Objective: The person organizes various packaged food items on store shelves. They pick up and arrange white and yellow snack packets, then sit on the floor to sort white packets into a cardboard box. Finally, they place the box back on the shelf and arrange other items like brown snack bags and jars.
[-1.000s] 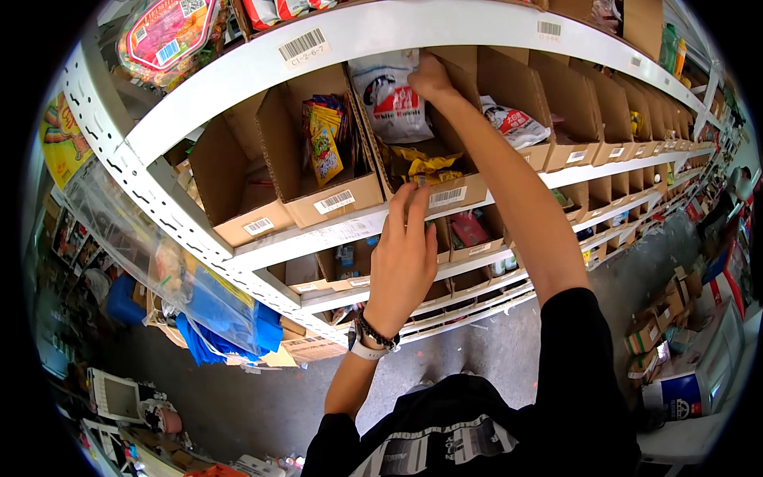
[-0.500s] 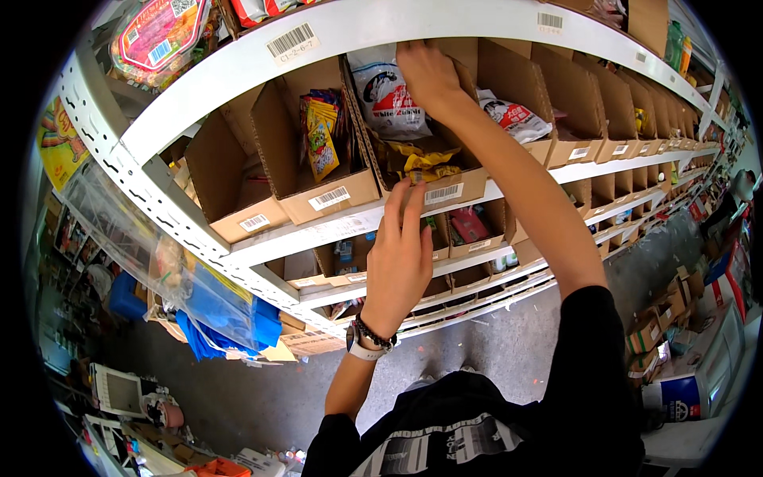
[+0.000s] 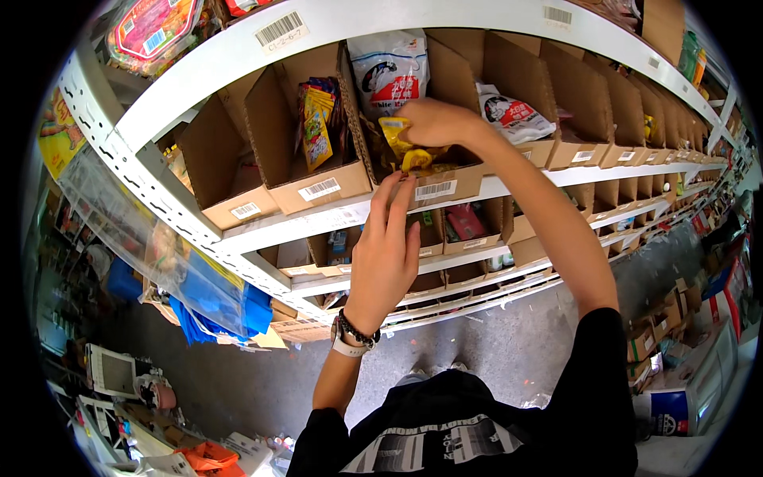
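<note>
We record a white metal rack (image 3: 477, 14) with a slotted left post (image 3: 99, 119), its lower tiers running off to the right. The grey floor (image 3: 485, 338) is bright in the middle, dim at the left, and carries scattered specks. We note worn-looking cartons (image 3: 642, 343) piled at the right, and clutter at the lower left, including an orange bag (image 3: 211, 459).

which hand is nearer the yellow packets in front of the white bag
Right: the right hand touches the yellow packets; the left hand is lower, at the cardboard bin's front edge.
</note>
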The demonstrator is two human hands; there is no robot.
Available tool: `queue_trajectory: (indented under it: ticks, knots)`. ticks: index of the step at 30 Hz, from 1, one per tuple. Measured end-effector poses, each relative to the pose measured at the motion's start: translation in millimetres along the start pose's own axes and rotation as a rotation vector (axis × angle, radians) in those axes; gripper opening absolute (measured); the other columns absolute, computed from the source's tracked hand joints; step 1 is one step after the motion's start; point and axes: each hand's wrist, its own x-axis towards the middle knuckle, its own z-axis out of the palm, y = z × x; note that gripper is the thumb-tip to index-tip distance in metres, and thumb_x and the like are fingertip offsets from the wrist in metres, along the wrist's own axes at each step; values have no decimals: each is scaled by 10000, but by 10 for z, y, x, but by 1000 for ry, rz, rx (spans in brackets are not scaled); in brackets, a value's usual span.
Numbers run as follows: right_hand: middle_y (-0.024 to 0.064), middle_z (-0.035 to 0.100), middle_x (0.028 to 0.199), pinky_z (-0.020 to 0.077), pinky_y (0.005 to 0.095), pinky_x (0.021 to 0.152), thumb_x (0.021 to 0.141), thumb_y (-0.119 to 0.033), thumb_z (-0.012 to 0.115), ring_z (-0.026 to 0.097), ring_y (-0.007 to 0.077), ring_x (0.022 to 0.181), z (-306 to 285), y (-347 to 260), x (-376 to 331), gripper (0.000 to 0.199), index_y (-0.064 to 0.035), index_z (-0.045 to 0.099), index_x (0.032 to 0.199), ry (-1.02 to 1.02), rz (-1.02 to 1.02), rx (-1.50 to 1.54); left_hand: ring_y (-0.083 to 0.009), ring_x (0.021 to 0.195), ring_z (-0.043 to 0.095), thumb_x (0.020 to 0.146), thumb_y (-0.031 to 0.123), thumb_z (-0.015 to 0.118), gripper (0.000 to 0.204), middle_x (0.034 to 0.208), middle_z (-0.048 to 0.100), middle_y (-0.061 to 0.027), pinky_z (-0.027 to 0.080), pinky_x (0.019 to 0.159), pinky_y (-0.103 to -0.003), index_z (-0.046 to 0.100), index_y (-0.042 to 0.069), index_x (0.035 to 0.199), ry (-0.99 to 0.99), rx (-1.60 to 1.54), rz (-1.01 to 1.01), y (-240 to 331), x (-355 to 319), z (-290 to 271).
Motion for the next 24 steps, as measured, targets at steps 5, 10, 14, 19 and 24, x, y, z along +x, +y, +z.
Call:
queue_trajectory:
  ticks: [5, 10, 14, 19, 24]
  knots:
    - [149, 694, 1076, 640, 325, 713, 1007, -150, 574, 720, 203, 903, -254, -89, -192, 302, 45, 596, 1237, -42, 36, 718, -288, 917, 658, 909, -24, 598, 571, 1485, 426, -158, 557, 797, -367, 446, 67, 1451, 31, 17, 23, -63, -29, 31]
    - [140, 700, 1117, 623, 300, 751, 1001, -176, 608, 714, 190, 913, -330, -253, -478, 368, 51, 574, 1289, 187, -105, 668, -202, 928, 666, 928, -42, 566, 544, 1471, 460, -142, 557, 795, -310, 455, 62, 1450, 61, -260, -47, -54, -15, -5]
    - [213, 682, 1125, 576, 383, 767, 948, -104, 629, 708, 339, 857, -228, -511, -774, 274, 32, 625, 1186, 518, -191, 264, -176, 1019, 646, 953, -34, 532, 452, 1411, 530, -124, 553, 835, -298, 509, 42, 1398, 103, -585, -151, -34, 26, -88]
    - [228, 667, 1137, 522, 411, 871, 1013, -305, 581, 658, 369, 1021, -45, -343, -718, 385, 25, 615, 1208, -35, -269, 169, -224, 1072, 646, 954, -36, 522, 279, 1314, 606, -137, 523, 875, -301, 641, 0, 1204, 95, -340, -27, 16, 103, -108]
    - [128, 629, 741, 471, 347, 670, 1026, -339, 565, 536, 174, 660, -316, -397, -487, 393, 37, 677, 1022, -125, -213, 142, -266, 1090, 647, 940, -45, 530, 229, 1376, 584, -160, 510, 897, -340, 673, -7, 1116, 124, -174, 31, 14, -4, -92]
